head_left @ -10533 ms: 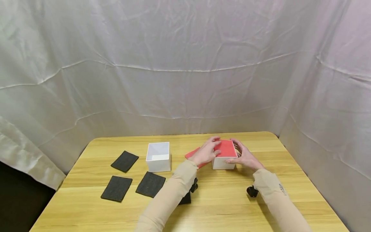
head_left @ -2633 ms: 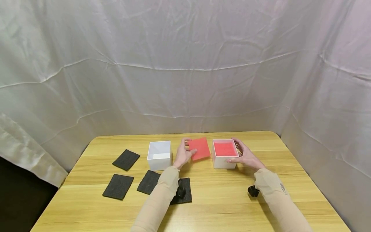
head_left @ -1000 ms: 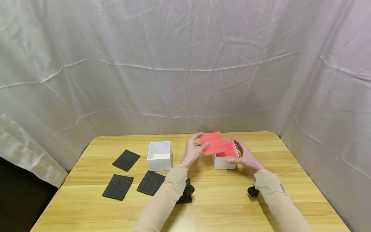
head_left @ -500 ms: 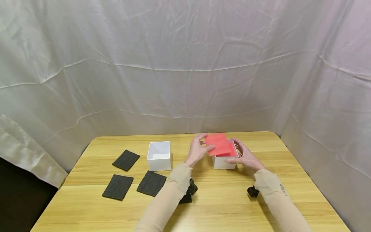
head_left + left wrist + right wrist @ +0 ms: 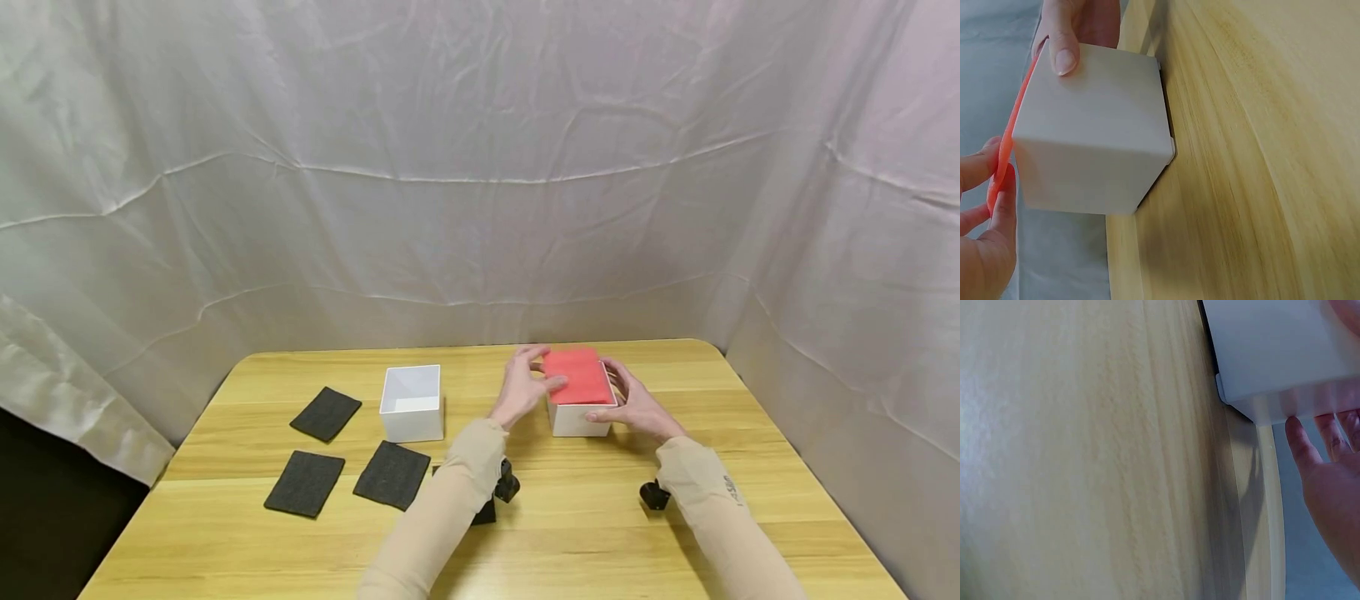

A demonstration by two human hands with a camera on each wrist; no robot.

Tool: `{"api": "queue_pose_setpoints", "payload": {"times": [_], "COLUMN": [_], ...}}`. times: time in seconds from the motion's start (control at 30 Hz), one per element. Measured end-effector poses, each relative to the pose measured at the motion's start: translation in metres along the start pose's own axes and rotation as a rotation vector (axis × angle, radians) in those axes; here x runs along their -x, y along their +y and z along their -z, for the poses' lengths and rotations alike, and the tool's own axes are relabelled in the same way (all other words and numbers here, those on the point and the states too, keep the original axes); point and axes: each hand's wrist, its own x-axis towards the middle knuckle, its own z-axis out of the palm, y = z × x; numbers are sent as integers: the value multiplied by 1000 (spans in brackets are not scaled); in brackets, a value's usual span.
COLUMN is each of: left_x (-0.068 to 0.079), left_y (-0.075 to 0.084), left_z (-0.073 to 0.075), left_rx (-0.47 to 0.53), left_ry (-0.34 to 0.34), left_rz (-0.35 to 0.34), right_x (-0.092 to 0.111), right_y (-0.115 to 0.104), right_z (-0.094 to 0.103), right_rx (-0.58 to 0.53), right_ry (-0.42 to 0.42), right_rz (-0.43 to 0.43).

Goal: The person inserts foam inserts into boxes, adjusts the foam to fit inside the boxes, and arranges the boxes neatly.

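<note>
In the head view my left hand (image 5: 521,387) pinches a red felt square (image 5: 577,375) by its left edge, thumb on top. The felt lies across the open top of the right-hand white box (image 5: 579,422), slightly short of its right rim. Seen from the left wrist, the felt's edge bends between thumb and fingers and runs along the box top. My right hand (image 5: 637,404) grips the same box, thumb on its front wall and fingers round its right side. In the right wrist view, fingertips (image 5: 1297,434) touch the box wall. The box's inside is hidden under the felt.
A second white box (image 5: 412,423), open at the top, stands to the left. Several dark felt squares lie on the wooden table: one at the far left (image 5: 326,414), one nearer (image 5: 305,484), one before the left box (image 5: 392,475). Another is partly under my left sleeve (image 5: 438,517).
My left hand has picked the red felt square up from the table between the boxes and carried it right onto the box top, covering red felt inside. My right hand keeps its hold.
</note>
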Motion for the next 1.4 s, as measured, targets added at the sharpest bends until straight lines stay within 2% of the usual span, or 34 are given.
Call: {"api": "queue_pose_setpoints", "payload": {"times": [0.67, 0.93, 1.13, 1.4], "left_x": [-3, -4, -3, -4], "left_y": [3, 3, 1, 0], "left_z": [-8, -13, -13, -12], "left_rx": [-75, -55, -135, -183], "left_ry": [-23, -33, -19, -26], "left_rz": [-12, -7, -53, -65], "right_x": [0, -1, 0, -1], "right_y": [0, 1, 1, 1], "right_z": [0, 0, -1, -1], "right_rx": [15, 9, 1, -7], "right_ry": [-1, -6, -8, -7], "right_rz": [7, 13, 21, 5]}}
